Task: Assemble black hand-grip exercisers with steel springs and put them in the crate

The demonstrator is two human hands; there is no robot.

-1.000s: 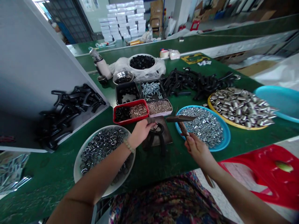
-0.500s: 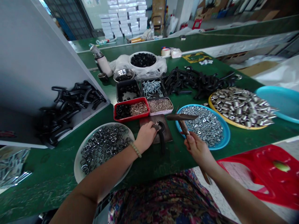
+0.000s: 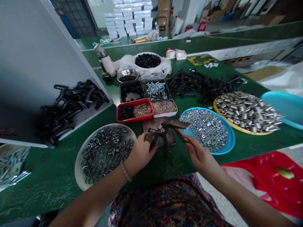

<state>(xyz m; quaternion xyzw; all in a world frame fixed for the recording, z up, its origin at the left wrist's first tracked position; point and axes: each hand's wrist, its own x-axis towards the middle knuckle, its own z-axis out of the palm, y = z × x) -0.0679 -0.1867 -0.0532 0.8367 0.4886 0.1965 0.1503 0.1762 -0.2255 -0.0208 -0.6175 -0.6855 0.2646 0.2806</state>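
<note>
Head view, looking forward and down over a green work table [image 3: 47,197].

Left hand [image 3: 139,154]: fingers [image 3: 148,149] curled closed around a black curved part [image 3: 165,145], gripping it near its top, with a small steel fitting [image 3: 160,127] showing there. Part held upright over a dark metal plate [image 3: 155,123]; contact with the plate not clear. Beaded bracelet [image 3: 125,171] on the left wrist.

Right hand [image 3: 201,156]: fingers [image 3: 189,143] closed in a tight pinch on the handle of a small hammer [image 3: 176,124]. Hammer head level, just beside the steel fitting; contact impossible to tell.

Around the plate: white bowl [image 3: 79,167] of steel rings near the left hand; blue plate [image 3: 234,138] of nuts and washers near the right hand; red tray [image 3: 133,118] of black parts and small metal pieces just beyond the dark plate. Farther right, yellow plate [image 3: 236,126] of steel sleeves beside a teal basin [image 3: 284,104]. Loose heap of black curved parts [image 3: 201,83] across the far side of the table.
</note>
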